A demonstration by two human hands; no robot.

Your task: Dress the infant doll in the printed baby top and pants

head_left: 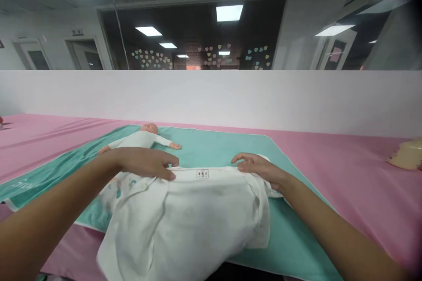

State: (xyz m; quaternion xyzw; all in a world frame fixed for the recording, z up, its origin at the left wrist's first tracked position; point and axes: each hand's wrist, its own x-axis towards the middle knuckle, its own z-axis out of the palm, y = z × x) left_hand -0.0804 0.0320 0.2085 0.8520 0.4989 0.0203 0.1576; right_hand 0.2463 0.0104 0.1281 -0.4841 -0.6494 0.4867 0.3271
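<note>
I've got the white cotton baby garment [198, 215] spread on the teal changing mat [217, 142] over the pink surface [346, 162]. Left hand [145, 162] and right hand [260, 167] press its 2 top corners, likely to keep it flat, each grip open, clasping nothing. The small baby doll [141, 138] lies just beyond.

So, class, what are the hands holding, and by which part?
The white garment, along its far edge: left hand left of the small label, right hand at the right corner. Whether they grip or only press it flat cannot be told.
</note>
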